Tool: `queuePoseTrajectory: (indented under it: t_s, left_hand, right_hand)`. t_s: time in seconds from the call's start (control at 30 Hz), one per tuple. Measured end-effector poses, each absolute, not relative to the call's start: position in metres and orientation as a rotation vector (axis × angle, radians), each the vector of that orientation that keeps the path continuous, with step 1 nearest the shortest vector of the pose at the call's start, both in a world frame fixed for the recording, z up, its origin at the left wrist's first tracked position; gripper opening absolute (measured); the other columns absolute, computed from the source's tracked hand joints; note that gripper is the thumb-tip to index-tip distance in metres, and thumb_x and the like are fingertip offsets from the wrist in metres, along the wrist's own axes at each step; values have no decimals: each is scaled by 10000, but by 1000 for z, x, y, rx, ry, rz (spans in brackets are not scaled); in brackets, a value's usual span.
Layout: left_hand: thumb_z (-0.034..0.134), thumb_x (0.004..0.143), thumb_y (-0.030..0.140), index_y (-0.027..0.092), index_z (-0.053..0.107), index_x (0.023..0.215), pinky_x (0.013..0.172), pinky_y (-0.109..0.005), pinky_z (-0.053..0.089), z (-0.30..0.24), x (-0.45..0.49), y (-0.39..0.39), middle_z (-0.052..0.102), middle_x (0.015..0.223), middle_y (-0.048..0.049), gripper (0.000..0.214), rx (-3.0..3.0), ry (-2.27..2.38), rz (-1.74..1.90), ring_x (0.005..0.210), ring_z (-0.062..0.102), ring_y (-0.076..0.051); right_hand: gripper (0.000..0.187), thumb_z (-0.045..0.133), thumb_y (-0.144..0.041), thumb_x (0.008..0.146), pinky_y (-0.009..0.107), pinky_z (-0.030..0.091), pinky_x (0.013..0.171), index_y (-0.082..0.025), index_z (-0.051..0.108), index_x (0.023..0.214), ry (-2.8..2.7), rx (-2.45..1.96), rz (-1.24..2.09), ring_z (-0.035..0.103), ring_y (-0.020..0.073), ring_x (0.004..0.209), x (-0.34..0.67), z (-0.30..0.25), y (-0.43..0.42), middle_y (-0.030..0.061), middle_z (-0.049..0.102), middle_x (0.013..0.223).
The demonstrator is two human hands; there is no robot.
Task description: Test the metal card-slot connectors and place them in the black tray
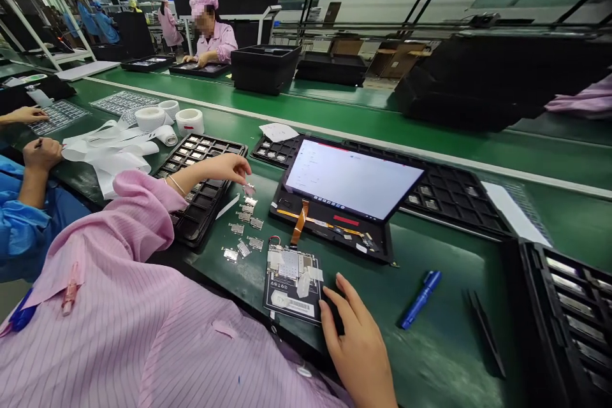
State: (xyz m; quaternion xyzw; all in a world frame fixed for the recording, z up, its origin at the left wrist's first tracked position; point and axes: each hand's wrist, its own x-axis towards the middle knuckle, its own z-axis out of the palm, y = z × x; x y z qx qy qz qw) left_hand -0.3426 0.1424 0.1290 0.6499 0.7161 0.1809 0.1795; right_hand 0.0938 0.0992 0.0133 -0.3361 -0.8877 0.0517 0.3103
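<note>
My left hand (pixel 228 169) reaches over the row of small parts with its fingertips pinched on a small silvery circuit module (pixel 248 190). Below it, several similar metal-shielded modules (pixel 243 217) lie loose on the green bench. My right hand (pixel 356 338) rests with fingers apart, its fingertips at the right edge of a flat black battery-and-circuit-board assembly (pixel 291 285). An orange flex cable (pixel 300 224) runs from that assembly to a lit display screen (pixel 351 178), which leans tilted in a black tray (pixel 329 239).
A black compartment tray (pixel 194 229) of modules lies under my left forearm. Rolls of white tape (pixel 190 122) stand behind it. To the right are a blue pen (pixel 421 299), black tweezers (pixel 485 333) and another parts tray (pixel 540 306). A co-worker's hand (pixel 42 153) is at left.
</note>
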Motion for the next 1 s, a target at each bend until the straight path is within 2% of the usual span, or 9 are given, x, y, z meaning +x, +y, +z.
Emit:
queuePoseTrajectory:
  t_s: [0.13,0.23,0.47,0.63,1.0]
  left_hand:
    - [670,851,379,161,656,1083,930,-382,496,128,-367,145,668,1110,-101,320,1767,2364,448,1055,621,-235]
    - [623,904,368,149,631,1076,920,-447,510,128,-397,144,637,1126,-87,279,1681,2529,311,1038,614,-226]
    - [578,930,398,155,642,1060,926,-434,508,127,-421,137,654,1104,-78,283,1712,2578,256,1027,623,-216]
    - [614,910,389,135,653,996,869,-406,531,131,-425,132,673,994,-55,271,1764,2421,158,921,646,-197]
    - [667,853,427,144,678,926,818,-369,509,131,-434,128,691,873,-37,292,1778,2376,92,813,645,-181]
  right_hand:
    - [325,419,-369,993,482,556,869,-145,624,1111,-2339,-890,142,615,319,1142,94,13,99,167,562,1359]
    - [318,425,-365,991,481,547,885,-147,621,1115,-2339,-876,146,613,314,1147,94,12,100,167,563,1358]
    - [326,415,-361,996,482,548,874,-138,620,1115,-2343,-859,118,620,311,1125,94,12,100,168,591,1317]
    - [337,407,-363,998,482,556,859,-125,621,1103,-2353,-843,104,623,318,1113,93,14,100,177,603,1292]
    - [306,425,-345,988,483,550,877,-141,622,1104,-2336,-840,119,624,309,1117,93,12,101,172,604,1295]
